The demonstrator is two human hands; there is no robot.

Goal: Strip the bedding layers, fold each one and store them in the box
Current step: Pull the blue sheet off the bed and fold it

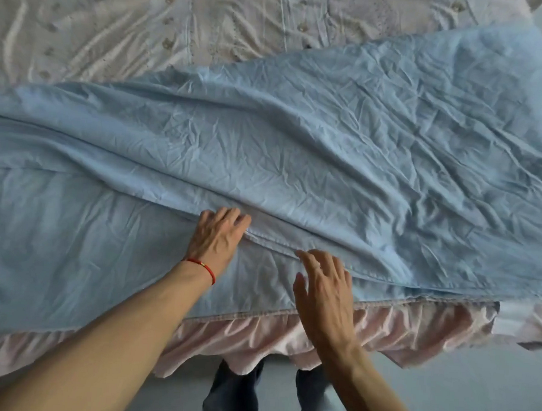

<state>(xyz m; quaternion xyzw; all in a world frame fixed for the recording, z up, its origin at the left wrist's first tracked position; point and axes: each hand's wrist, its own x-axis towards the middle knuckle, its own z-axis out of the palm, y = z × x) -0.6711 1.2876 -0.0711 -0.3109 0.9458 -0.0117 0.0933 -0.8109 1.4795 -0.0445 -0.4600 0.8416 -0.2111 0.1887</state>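
**Folding the blue sheet: edges being lined up on the bed**

A wide, crumpled light-blue cotton sheet [297,150] lies across the bed [93,29], doubled over on itself so that a hemmed edge runs on a slant from left of centre down to the right. Beyond it, a pale patterned under-sheet [210,23] is bare on the far side of the bed, and a pink ruffled bed skirt [256,336] hangs below the near edge. No storage box can be seen.

The left hand [218,237], with a red string bracelet [202,266] at the wrist, lies palm down on the blue sheet; its fingertips are at the hemmed edge of the upper layer, fingers fairly straight and pressing, not pinching. The right hand [325,286] has its fingers spread and relaxed just beside the same hem; whether it touches the cloth or hovers over it cannot be told. Neither grip is closed on anything.

This looks like the folding step for the blue layer: the first fold seems laid, and the hands are smoothing or aligning the top hem against the layer beneath. The two edges are not yet parallel, and the far right portion is bunched.

The next move likely calls for pinching the hem with both hands, drawing it straight to meet the lower edge, flattening the wrinkles outward, then folding again to a size fit for the box.
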